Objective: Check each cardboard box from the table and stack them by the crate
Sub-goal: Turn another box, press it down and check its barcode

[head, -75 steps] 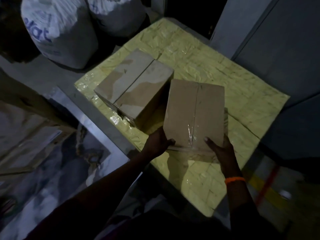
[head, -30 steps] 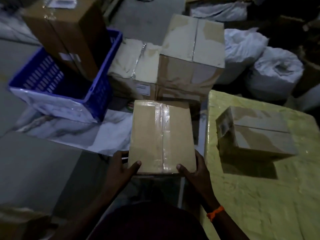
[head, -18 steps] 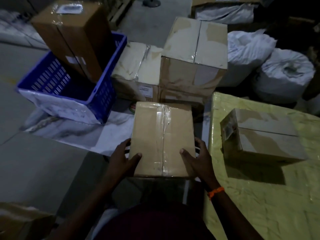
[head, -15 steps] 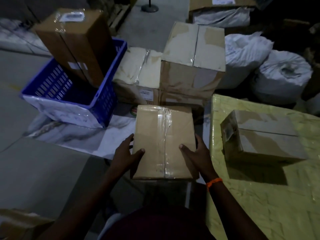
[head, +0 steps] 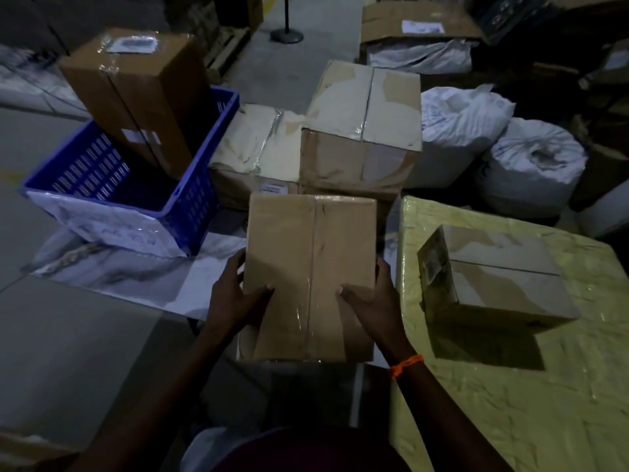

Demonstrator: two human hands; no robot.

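Observation:
I hold a taped cardboard box [head: 306, 253] in front of me, left of the table. My left hand [head: 235, 298] grips its left side with the thumb on top. My right hand [head: 371, 301] grips its right side, thumb on top too. A second cardboard box [head: 497, 277] sits on the yellow-covered table [head: 510, 420] at the right. Beyond the held box, a blue crate [head: 190, 206] stands on the floor with a tall brown box [head: 143, 97] leaning in it. Beside the crate stand stacked boxes: a low one [head: 258, 148] and a taller one [head: 360, 127].
White filled sacks [head: 531, 165] lie on the floor beyond the table. An open carton [head: 418, 32] with white wrapping sits at the back. White plastic sheeting [head: 129, 267] lies on the floor under the crate. A stand base [head: 287, 36] is on the far floor.
I lifted the box off the table and turned left toward the crate. My thumbs have slid farther onto the box's top, and the box has come closer to me.

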